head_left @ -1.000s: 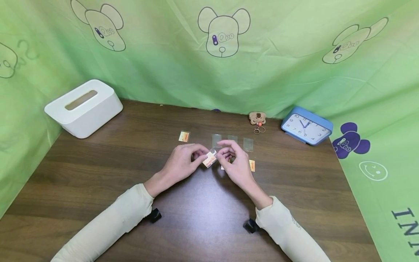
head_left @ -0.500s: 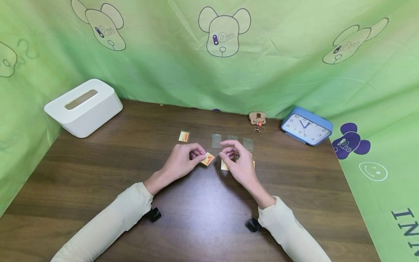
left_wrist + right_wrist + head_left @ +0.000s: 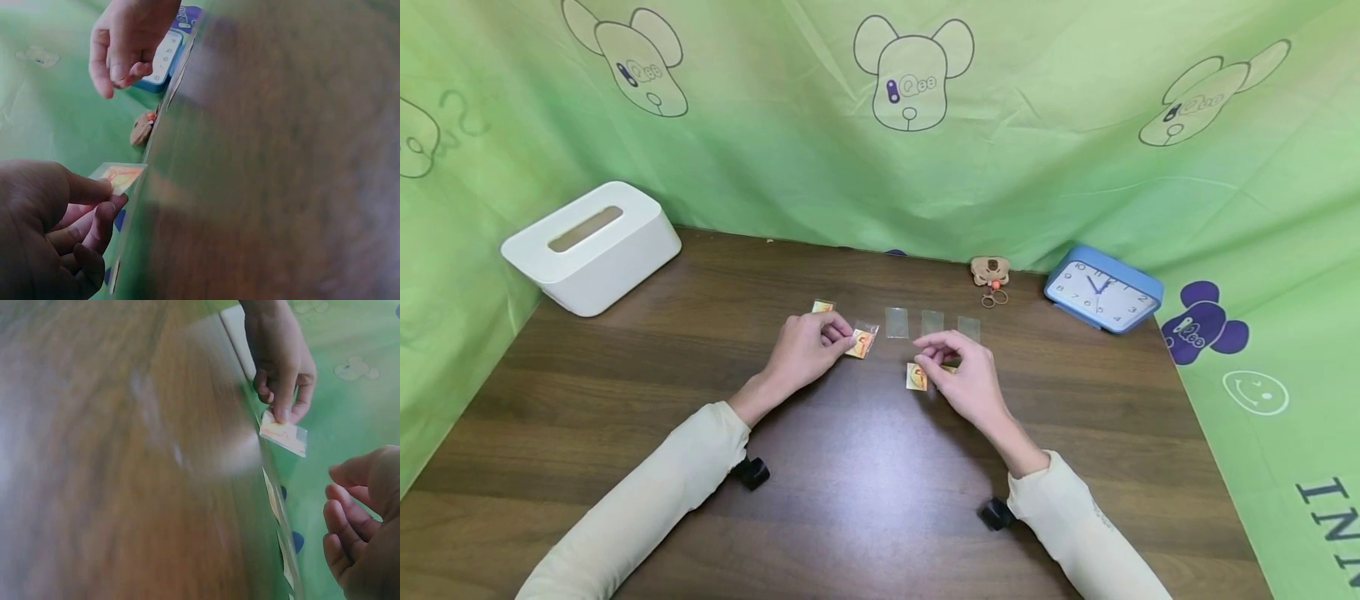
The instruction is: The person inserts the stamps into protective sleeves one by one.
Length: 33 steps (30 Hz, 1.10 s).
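Observation:
Between thumb and fingers, my left hand (image 3: 799,354) pinches a small yellow-orange picture card in a clear sleeve (image 3: 862,342). The left wrist view shows the sleeved card (image 3: 123,177) from close by, with clear film along its edge. My right hand (image 3: 967,377) hovers with loosely bent fingers and holds nothing, as the right wrist view of the hand (image 3: 372,522) confirms. Beside its fingertips lies a loose picture card (image 3: 916,377); the hand partly covers another yellow one. Behind my left hand another sleeved card (image 3: 823,307) is partly hidden.
A row of clear sleeves (image 3: 897,322) lies on the brown table (image 3: 865,500). Farther back are a bear keychain (image 3: 990,271) and a blue clock (image 3: 1103,287). A white tissue box (image 3: 595,250) stands at the left, and a green curtain (image 3: 775,167) hangs behind.
My left hand has moved left and away from me with the sleeved card, toward the other sleeved card. My right hand has drawn off to the right, uncovering the loose card.

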Each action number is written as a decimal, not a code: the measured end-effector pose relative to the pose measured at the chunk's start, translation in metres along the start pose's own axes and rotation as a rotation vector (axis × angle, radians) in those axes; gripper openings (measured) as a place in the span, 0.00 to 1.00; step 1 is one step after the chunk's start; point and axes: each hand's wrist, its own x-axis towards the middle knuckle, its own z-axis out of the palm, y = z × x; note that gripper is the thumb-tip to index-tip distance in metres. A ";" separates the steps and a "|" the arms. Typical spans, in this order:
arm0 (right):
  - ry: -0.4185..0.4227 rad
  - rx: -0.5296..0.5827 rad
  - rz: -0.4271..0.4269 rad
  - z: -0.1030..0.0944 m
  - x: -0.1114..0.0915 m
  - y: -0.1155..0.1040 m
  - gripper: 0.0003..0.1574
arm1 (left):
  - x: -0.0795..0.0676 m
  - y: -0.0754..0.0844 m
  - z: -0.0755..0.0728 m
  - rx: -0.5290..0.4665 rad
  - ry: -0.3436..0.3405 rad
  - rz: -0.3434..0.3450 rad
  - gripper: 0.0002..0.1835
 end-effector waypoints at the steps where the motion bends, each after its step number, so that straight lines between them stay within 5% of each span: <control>1: -0.007 -0.022 -0.007 -0.001 0.000 0.001 0.11 | 0.001 -0.001 0.000 0.008 0.004 -0.002 0.04; 15: -0.124 -0.318 -0.066 -0.007 0.001 0.015 0.13 | 0.017 -0.018 0.003 0.095 0.109 -0.016 0.04; 33: -0.143 -0.343 -0.064 -0.005 0.001 0.015 0.11 | 0.025 -0.025 0.007 0.122 0.157 -0.005 0.05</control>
